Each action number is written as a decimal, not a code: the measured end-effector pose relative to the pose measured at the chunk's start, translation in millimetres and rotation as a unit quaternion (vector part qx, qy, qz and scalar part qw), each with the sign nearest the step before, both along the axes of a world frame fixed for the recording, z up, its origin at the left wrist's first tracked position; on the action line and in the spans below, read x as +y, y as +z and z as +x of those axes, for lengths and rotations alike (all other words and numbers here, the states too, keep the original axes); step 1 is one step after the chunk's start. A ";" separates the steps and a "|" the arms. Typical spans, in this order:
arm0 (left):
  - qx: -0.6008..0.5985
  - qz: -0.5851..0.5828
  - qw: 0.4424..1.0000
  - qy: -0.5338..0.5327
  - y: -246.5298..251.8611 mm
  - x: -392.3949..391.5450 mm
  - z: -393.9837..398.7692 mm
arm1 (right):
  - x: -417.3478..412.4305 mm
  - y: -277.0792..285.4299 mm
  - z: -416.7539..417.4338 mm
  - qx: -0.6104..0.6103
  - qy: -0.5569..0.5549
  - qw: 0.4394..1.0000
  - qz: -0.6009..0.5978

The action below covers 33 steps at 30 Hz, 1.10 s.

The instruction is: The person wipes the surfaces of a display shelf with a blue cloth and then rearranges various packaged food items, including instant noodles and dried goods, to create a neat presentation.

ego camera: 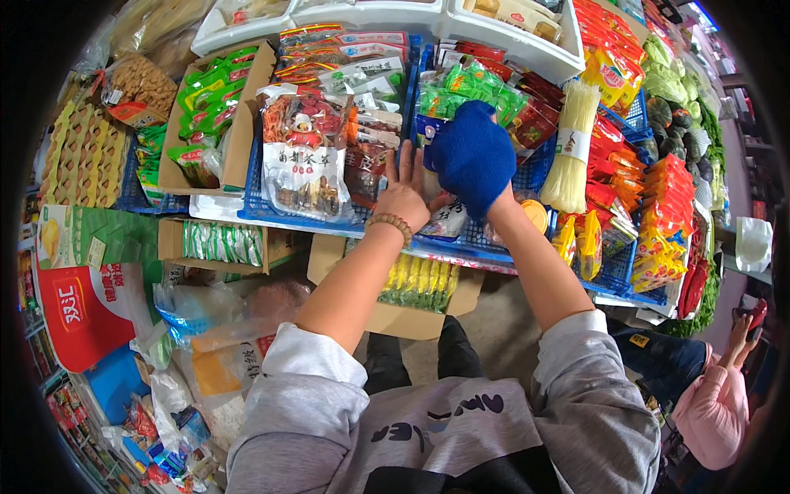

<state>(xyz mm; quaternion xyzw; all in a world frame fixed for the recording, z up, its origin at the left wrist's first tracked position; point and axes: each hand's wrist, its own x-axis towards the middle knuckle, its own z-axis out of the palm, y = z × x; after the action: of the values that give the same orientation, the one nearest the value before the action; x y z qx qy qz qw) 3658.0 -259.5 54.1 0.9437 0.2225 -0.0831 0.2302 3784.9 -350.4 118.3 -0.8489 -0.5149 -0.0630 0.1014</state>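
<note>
My left hand (404, 200), with a beaded bracelet at the wrist, reaches over a blue plastic basket (364, 216), fingers spread beside brown packets (367, 170). A blue cloth (472, 157) covers most of my right hand (501, 200); its fingers are hidden, and whether it grips the cloth cannot be told. Under and beside the cloth lie a white-and-blue packet (445, 221) and green packets (475, 86). A large clear-and-white bag of dried food (305, 154) lies left of my left hand. A bundle of pale dried noodles (573, 148) stands to the right, near a jar with a yellow lid (532, 216).
White foam boxes (518, 34) line the back. Egg trays (83, 154) and a cardboard box of green packets (247, 123) are at left. Below the baskets sits an open carton of yellow packets (419, 284). A person in pink (710, 407) is at right, holding a phone.
</note>
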 end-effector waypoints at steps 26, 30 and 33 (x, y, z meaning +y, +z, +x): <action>0.016 0.005 1.000 -0.016 2.2 1.8 -1.2 | -24.5 -28.1 114.2 -0.230 -0.141 0.960 0.078; 0.009 -0.025 0.999 -0.032 11.6 -1.6 7.2 | -60.5 -102.5 130.0 -0.081 -0.198 0.974 -0.071; 0.006 0.002 0.999 -0.034 6.2 1.6 2.7 | -37.6 -78.3 125.8 -0.031 -0.200 0.973 -0.114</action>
<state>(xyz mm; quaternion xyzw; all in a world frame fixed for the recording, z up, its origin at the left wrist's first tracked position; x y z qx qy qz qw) 3660.8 -257.9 60.3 0.9508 0.1915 -0.0958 0.2239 3910.7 -388.0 40.0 -0.9384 -0.3410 -0.0492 -0.0269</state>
